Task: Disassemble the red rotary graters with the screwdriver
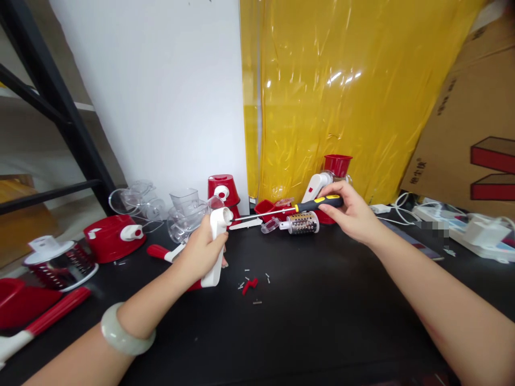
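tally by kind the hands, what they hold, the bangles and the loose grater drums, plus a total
Hands: 2, left hand and right hand
Screwdriver: 1, in the right hand
White plastic part: 1, in the left hand
Bangle: 1
Loose grater drums: 2, left drum and middle drum
Total: 7

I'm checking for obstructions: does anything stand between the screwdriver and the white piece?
Nothing visible does. The screwdriver, in the right hand, has its tip at the round end of the white piece in the left hand; whether they touch is unclear.
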{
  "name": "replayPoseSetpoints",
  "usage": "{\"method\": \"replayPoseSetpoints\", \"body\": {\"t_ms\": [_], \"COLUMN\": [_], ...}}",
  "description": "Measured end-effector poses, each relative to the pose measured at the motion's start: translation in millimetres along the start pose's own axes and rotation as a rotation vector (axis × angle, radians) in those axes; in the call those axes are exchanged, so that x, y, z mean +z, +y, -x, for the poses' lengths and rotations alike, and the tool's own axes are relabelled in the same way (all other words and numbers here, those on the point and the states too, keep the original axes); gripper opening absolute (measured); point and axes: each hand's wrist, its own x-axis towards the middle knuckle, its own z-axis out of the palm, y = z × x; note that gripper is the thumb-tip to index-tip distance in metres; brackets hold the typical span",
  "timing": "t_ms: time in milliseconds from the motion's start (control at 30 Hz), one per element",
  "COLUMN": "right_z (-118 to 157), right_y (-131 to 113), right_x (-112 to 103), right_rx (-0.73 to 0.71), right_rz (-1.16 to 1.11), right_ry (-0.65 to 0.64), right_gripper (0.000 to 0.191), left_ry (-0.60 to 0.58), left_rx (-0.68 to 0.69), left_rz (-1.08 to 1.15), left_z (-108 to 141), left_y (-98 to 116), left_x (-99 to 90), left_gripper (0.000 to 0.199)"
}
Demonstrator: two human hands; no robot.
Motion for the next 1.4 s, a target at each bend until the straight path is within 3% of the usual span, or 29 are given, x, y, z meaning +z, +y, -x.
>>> {"method": "replayPoseSetpoints", "body": {"t_ms": [200,300,433,567,667,767,933,1067,1133,1233,1400], "right_z": [3.8,6.6,4.6,0.4,-0.8,1.4,8.4,5.7,2.8,0.8,4.8], "right_y": [5.3,5.3,1.3,2.3,4.8,7.7,13.9,11.3,8.5,6.4,9.3], "right_x": [-0.5,-1.7,-1.7,0.1,2.2,3.3,0.6,0.2,2.3,6.7,8.1], "right_rx": [0.077,0.155,0.150,0.038,-0.009,0.007,0.136,0.084,0.025,-0.013,0.112], "right_rz": [-0.111,0.081,0.359,0.161,-0.004,-0.083,-0.028,0.135,0.041,-0.157,-0.321], "right_ry": [-0.013,-0.042,-0.028,-0.018,0.035,0.079,-0.049,0.026,0.061,0.104,0.099], "right_gripper": [0.035,0.049,0.042,0.022,0.031,0.040,0.055,0.035,0.026,0.032,0.037], "left_ry": [-0.006,-0.010,-0.013,0.006,0.002,-0.004,0.010,0.011,0.013,0.006,0.001], "left_rx": [-0.009,-0.015,-0.016,-0.007,-0.006,0.000,0.009,0.011,0.008,0.000,0.008], "left_rz": [0.021,0.025,0.016,0.001,0.018,0.027,0.017,-0.004,-0.006,0.001,0.009], "left_z": [2.0,4.7,5.6,3.3,2.6,3.4,4.4,4.0,4.0,4.7,7.0], "left_y": [2.7,5.6,6.5,4.4,3.6,4.3,5.6,5.2,4.9,5.4,8.4], "left_x": [1.3,2.3,2.0,0.8,0.6,1.0,1.0,0.4,0.5,1.4,3.7], "left_gripper": [0.026,0.025,0.026,0.032,0.033,0.030,0.028,0.025,0.025,0.025,0.026]}}
